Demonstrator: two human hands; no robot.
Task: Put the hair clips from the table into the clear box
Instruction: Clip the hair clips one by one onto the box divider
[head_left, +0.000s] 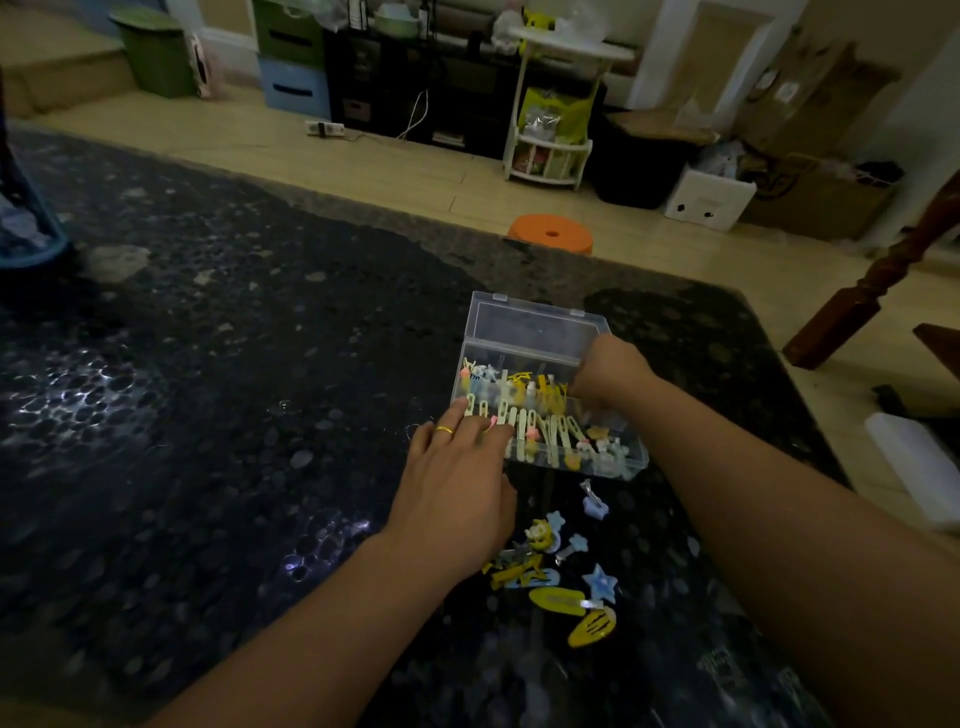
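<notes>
Left hand has straight fingers pressing on the clear box's front edge. Right hand curls inside; can't tell if it's pinching anything. Loose hair clips sit just beside the box, and a nudge could tip it.

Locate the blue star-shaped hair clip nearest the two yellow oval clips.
In the head view, the blue star-shaped hair clip lies on the dark table, lower right of centre, just above the yellow oval clips.

An orange stool is standing beyond the table's far edge, a white rack sitting behind it.
</notes>
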